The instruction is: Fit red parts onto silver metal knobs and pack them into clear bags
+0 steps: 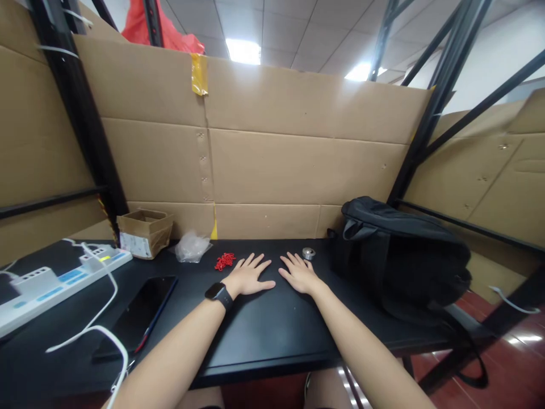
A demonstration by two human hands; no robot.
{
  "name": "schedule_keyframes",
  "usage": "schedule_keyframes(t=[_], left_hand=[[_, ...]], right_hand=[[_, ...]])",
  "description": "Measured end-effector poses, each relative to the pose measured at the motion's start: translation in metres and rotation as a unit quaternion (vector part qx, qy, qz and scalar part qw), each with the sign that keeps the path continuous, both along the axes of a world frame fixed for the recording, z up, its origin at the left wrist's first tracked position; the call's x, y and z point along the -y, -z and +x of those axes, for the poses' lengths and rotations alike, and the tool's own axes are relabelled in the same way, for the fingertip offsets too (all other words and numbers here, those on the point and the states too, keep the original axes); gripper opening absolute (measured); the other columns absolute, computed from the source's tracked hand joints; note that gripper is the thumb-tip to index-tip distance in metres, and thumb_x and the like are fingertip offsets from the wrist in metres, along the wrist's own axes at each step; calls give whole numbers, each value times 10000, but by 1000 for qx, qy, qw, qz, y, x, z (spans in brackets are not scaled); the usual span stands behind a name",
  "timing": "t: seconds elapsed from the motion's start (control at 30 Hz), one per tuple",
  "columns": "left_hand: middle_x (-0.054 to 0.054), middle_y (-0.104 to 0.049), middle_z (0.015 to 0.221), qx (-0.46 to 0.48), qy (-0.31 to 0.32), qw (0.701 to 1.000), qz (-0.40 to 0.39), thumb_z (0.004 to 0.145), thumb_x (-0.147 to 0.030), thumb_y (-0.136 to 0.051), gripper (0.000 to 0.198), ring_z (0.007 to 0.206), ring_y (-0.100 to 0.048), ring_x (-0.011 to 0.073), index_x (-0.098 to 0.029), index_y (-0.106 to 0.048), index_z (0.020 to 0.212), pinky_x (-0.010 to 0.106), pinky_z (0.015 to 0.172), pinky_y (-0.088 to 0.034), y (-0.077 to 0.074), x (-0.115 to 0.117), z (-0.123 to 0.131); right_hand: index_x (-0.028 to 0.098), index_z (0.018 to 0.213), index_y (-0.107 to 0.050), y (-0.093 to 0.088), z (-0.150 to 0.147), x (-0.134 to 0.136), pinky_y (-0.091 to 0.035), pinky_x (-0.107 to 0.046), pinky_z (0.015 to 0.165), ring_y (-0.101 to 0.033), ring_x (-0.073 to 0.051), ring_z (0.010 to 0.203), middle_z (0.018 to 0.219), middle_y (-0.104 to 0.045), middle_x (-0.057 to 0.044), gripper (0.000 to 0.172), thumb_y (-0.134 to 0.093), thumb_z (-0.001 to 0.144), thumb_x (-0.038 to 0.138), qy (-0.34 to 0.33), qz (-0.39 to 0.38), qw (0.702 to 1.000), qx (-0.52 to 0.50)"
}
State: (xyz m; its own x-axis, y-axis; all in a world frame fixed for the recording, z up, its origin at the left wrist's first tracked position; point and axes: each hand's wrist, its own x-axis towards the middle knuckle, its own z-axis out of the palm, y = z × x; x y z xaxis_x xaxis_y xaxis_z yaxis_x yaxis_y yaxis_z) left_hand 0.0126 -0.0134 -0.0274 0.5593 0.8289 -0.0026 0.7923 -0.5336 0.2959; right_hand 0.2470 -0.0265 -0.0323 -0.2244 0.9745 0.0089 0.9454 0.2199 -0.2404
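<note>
Empty, fingers spread, left hand (pixel 249 276) and right hand (pixel 300 274) rest flat on table (pixel 264 324); red pieces (pixel 224 261), metal disc (pixel 309 253) just ahead, ungrasped.

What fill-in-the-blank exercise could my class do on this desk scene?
1. The left hand and right hand lie flat on a table coloured ____.
2. The watch sits on the ____ wrist.
3. The small pile just beyond the left hand is ____ in colour.
4. The bag lies to the ____ of both hands.
Missing words: black; left; red; right.
</note>
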Motion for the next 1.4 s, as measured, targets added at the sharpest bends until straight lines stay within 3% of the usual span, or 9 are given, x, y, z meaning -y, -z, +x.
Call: schedule_keyframes(t=[0.4,0.53,0.6,0.67,0.77,0.83,1.0,1.27,1.4], left_hand=[[0,-134,1654,-11,-9,1000,27,812,-844,-324,838,1513,-71,377,-434,-240,1539,634,1162,-125,8,0,1],[15,-194,1646,5,-1,1000,27,849,-782,-373,765,1506,-122,378,-427,-299,1522,629,1157,-134,4,1,2],[22,-294,1615,23,9,998,52,895,-683,-414,651,1492,-198,348,-413,-382,1487,592,1162,-163,-2,-3,-4],[37,-435,1536,44,-5,994,98,916,-500,-491,513,1443,-313,307,-375,-497,1413,534,1152,-221,-11,-9,-18],[54,-615,1324,66,-72,982,161,840,-168,-510,390,1284,-487,262,-299,-684,1164,461,1087,-319,-24,-21,-49],[56,-660,1204,67,-100,978,170,783,-90,-505,354,1189,-541,255,-267,-740,980,437,1044,-354,-31,-28,-72],[42,-644,1158,56,-93,986,125,673,-218,-710,237,1151,-537,286,-286,-776,891,423,1027,-362,-35,-32,-101],[52,-662,1127,33,-104,987,114,687,-283,-747,145,1140,-536,313,-279,-780,828,424,961,-403,-25,-37,-94],[49,-670,1105,38,-105,986,121,654,-276,-771,196,1109,-550,307,-271,-769,850,419,950,-412,-26,-37,-96]], right_hand=[[301,1528,-310,2,1,-3,-139,-571,1143,-139,-341,1501,1641,-198,-81,660,-289,959,634,-4,4,1000,-10],[292,1433,-464,-3,5,-4,-164,-554,1121,-250,-322,1450,1566,-357,-110,554,-411,950,557,-22,69,997,-16],[292,1360,-538,-6,13,-10,-178,-530,1110,-314,-292,1406,1504,-439,-105,452,-474,939,442,-3,135,991,-20],[284,1339,-559,-9,27,-19,-227,-510,1082,-348,-284,1374,1478,-465,-105,424,-485,926,346,58,172,983,-30],[273,1335,-575,-9,52,-33,-309,-510,1039,-401,-309,1340,1461,-491,-106,440,-510,903,331,126,163,977,-53],[259,1313,-599,-8,67,-41,-372,-476,1016,-480,-306,1284,1423,-536,-102,438,-524,889,339,127,152,977,-84],[201,1252,-646,-6,87,-50,-448,-371,990,-600,-274,1171,1278,-645,-107,459,-613,812,329,80,140,980,-119],[210,1221,-641,0,89,-55,-469,-345,930,-628,-258,1103,1195,-671,-105,416,-608,813,284,94,139,980,-107],[222,1182,-660,3,89,-57,-465,-348,914,-632,-254,1074,1167,-675,-102,368,-601,823,274,102,138,980,-102]])
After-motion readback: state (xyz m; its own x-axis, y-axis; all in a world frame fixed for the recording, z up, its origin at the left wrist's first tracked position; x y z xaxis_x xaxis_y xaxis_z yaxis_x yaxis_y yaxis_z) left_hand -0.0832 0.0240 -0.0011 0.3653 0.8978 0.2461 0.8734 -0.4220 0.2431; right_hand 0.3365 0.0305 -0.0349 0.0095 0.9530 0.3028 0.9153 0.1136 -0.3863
